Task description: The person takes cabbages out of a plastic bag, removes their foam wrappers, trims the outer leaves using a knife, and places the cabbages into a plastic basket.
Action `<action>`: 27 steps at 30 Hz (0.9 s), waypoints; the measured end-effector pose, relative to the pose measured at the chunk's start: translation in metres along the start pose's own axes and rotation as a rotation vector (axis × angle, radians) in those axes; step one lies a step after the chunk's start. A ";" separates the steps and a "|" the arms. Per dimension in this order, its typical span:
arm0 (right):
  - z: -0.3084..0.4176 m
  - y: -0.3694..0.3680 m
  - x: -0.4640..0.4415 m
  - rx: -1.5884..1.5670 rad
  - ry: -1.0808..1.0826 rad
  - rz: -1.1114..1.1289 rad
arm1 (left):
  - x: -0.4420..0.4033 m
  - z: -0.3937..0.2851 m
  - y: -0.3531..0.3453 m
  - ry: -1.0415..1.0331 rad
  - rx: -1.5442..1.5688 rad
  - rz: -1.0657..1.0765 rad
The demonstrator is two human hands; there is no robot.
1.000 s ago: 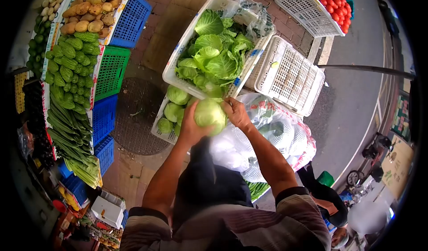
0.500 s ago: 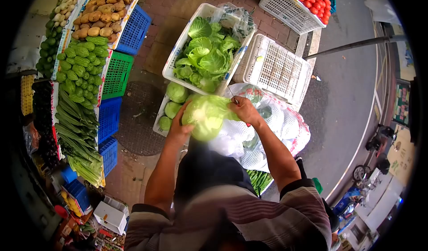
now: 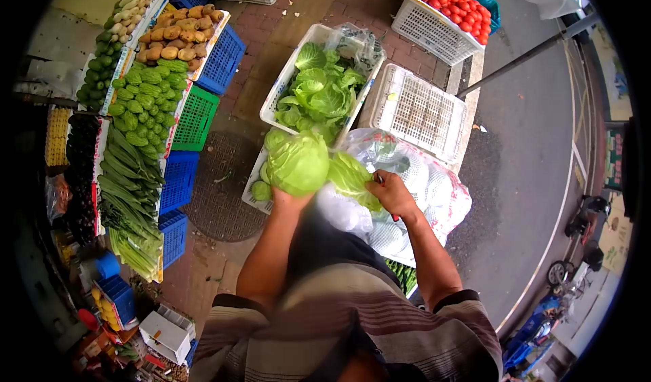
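A pale green cabbage head [image 3: 298, 163] rests in my left hand [image 3: 290, 200], whose fingers curve under it and are mostly hidden. My right hand [image 3: 392, 193] grips a large outer cabbage leaf [image 3: 348, 176] just right of the head. The same hand also holds a slim tool with a red end [image 3: 395, 217]; its kind is hidden by the fingers. Beyond the head, a white crate [image 3: 270, 104] holds loose cabbage leaves [image 3: 322, 90]. More cabbages [image 3: 261, 191] sit in a lower crate, partly covered by the head.
A plastic bag [image 3: 434, 185] of foam-netted produce lies to the right, beside an upturned white crate [image 3: 420, 110]. Tomatoes [image 3: 458, 2] fill a crate at the back. On the left are bitter melons [image 3: 146, 97], potatoes [image 3: 176, 32] and coloured crates [image 3: 195, 117]. A pole [image 3: 522, 56] slants over the road.
The leaf has come away from the cabbage head and moved right and downward with my right hand. My left hand has shifted beneath the head. The view has shifted slightly.
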State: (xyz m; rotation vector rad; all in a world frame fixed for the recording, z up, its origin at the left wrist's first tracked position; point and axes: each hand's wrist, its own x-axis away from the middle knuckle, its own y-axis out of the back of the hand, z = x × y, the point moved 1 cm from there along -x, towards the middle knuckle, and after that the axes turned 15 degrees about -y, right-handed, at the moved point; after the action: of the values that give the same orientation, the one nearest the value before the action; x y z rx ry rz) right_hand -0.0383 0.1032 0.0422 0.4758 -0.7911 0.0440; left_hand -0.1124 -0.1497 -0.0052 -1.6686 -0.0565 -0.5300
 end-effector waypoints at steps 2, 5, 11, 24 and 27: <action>-0.007 -0.003 0.014 -0.016 -0.016 0.010 | 0.003 0.006 -0.013 -0.059 -0.004 0.022; -0.002 0.003 0.051 -0.190 -0.158 0.142 | 0.005 0.002 -0.018 -0.105 -0.068 0.030; -0.007 0.004 0.075 -0.554 -0.086 0.185 | 0.020 -0.005 -0.015 -0.075 -0.152 -0.022; 0.105 0.037 0.012 -1.071 0.096 0.112 | 0.033 -0.014 0.056 0.038 -0.324 -0.276; 0.116 0.030 -0.023 -1.012 0.111 0.128 | 0.037 -0.018 0.067 0.041 -0.332 -0.298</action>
State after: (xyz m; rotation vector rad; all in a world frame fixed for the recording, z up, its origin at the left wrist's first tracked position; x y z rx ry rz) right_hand -0.1396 0.0839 0.1080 -0.5322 -0.6383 -0.2045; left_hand -0.0626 -0.1888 -0.0517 -1.9857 -0.1984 -0.8342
